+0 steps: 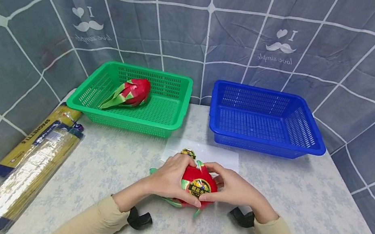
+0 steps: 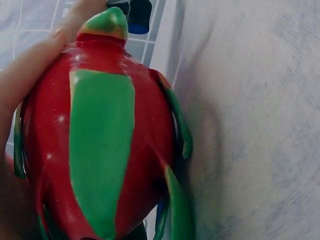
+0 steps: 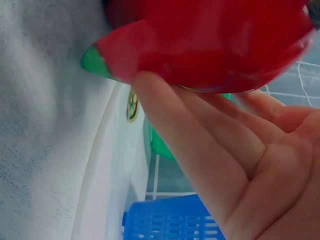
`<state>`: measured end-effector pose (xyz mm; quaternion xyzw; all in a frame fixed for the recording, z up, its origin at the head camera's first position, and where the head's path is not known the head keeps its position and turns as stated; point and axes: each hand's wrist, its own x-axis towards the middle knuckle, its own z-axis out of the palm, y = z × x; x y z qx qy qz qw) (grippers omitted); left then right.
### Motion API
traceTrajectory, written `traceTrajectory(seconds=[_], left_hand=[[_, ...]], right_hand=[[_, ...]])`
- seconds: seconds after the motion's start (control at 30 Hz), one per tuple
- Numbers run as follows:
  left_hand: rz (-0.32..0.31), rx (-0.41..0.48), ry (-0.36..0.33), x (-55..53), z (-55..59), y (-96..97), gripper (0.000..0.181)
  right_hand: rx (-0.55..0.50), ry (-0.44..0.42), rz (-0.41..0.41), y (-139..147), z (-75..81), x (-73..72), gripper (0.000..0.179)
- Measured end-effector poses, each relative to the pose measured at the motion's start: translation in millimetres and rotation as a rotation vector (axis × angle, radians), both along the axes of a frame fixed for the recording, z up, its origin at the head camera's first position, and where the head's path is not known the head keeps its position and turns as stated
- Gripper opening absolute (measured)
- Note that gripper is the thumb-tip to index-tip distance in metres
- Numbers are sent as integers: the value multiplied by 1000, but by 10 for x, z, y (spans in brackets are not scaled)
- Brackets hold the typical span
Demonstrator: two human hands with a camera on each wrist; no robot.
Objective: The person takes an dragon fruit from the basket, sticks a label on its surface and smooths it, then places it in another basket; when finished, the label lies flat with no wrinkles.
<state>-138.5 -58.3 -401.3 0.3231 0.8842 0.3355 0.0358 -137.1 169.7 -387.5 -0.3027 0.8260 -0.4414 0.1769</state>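
A glossy red dragon fruit with green-tipped scales lies low over the table between both hands. My left hand grips it from the left, fingers over the top and thumb along the near side. From the right, my right hand holds it, fingers behind and thumb at the edge of a round black-and-gold sticker on its skin. The left wrist view shows the green-scaled end of the dragon fruit large. In the right wrist view, fingers touch its red side.
Behind the hands lies a white paper strip bearing another round sticker. A green basket with a second dragon fruit stands back left, a blue basket back right. Spaghetti packs lie along the left edge.
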Motion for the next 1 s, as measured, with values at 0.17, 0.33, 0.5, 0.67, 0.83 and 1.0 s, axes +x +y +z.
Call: traceTrajectory(seconds=[0.17,0.33,0.5,0.67,0.83,1.0], left_hand=[[-67,14,-30,-13,22,-17,74],[-192,93,-145,-80,59,-79,65],[-279,219,-263,-211,96,-198,47],[-163,440,-309,-383,124,-339,26],[-40,592,-370,-495,143,-361,24],[-4,629,-384,-591,126,-166,25]], right_hand=[[-20,-52,51,98,8,-41,70],[-54,-122,112,259,12,-109,67],[-98,-148,196,517,61,-183,66],[-272,-85,262,912,165,-264,68],[-578,-66,283,1261,332,-377,66],[-781,-51,60,1426,554,-517,58]])
